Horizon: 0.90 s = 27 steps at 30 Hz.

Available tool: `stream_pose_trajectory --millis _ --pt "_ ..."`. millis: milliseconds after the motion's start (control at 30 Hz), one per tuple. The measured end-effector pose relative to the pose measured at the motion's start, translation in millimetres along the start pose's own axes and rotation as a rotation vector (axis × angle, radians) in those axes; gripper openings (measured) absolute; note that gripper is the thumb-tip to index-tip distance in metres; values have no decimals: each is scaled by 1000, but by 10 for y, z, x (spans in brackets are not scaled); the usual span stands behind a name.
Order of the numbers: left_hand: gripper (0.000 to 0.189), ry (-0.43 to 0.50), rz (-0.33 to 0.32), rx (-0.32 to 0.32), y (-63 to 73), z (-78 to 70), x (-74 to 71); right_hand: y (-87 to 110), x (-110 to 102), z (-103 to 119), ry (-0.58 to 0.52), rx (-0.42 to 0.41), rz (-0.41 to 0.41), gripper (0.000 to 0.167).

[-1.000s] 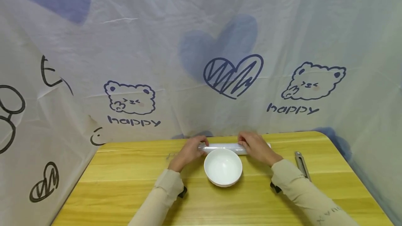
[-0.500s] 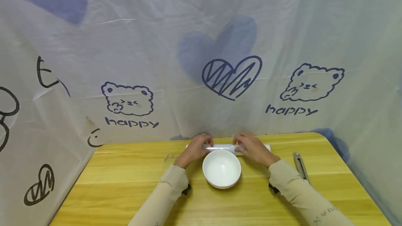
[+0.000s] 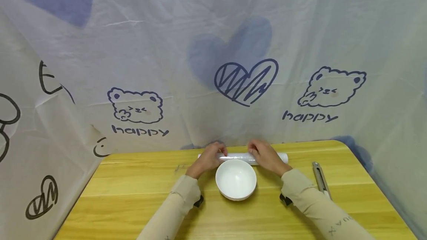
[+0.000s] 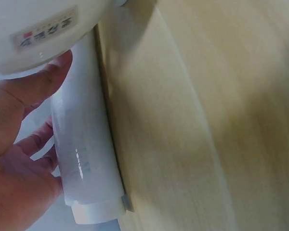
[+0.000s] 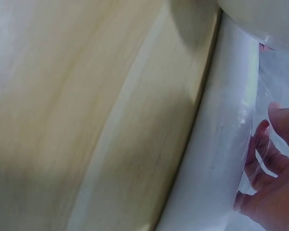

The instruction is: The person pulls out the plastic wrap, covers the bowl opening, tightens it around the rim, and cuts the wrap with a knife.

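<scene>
A roll of cling film (image 3: 237, 156) lies crosswise at the back of the table, behind a white bowl (image 3: 236, 179). My left hand (image 3: 209, 159) holds the roll's left part; in the left wrist view its thumb and fingers are about the roll (image 4: 86, 134), below the bowl (image 4: 48, 33) with its small label. Toward the roll's right end, my right hand (image 3: 267, 157) has its fingers curled at the far side. In the right wrist view, thin clear film (image 5: 263, 91) stands off the roll (image 5: 216, 134) by the right hand's thumb and fingertips, seemingly pinched there.
A grey utility knife (image 3: 320, 177) lies on the wooden table (image 3: 140, 184) to the right of the right hand. Directly behind the table's back edge hangs a printed curtain (image 3: 186, 121), which also closes off both sides.
Both hands have come closer together along the roll, the left moving right and the right moving left. The right thumb has drawn in toward its fingers. Bowl and knife stay put.
</scene>
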<state>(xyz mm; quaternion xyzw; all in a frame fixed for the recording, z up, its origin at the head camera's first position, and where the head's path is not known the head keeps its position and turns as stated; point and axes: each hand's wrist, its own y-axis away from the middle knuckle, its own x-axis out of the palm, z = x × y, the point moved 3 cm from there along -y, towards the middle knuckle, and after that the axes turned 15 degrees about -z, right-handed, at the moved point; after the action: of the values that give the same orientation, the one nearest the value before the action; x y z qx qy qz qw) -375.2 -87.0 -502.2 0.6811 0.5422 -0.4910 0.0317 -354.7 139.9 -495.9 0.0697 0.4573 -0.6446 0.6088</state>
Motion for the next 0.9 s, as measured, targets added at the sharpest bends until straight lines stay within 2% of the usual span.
stream_pose_trajectory --millis 100,200,333,433,600,800,900 --pt "24 -40 -10 12 -18 16 29 -1 8 7 -8 -7 -3 10" --pt "25 -43 -7 1 -16 29 38 -2 20 18 -8 -36 41 5" --pt "23 37 -14 -41 -5 20 -1 -17 31 37 -7 -74 115 12" --pt "19 121 -25 -103 3 20 -35 -43 44 41 -17 -78 146 8" --pt "11 190 -36 -163 -4 21 -42 -66 57 27 -43 -14 132 12" --pt "18 89 -11 -141 -17 -3 3 -49 65 8 -81 85 77 7" --pt "20 97 -16 -124 -21 -13 8 -44 61 17 -102 80 91 2"
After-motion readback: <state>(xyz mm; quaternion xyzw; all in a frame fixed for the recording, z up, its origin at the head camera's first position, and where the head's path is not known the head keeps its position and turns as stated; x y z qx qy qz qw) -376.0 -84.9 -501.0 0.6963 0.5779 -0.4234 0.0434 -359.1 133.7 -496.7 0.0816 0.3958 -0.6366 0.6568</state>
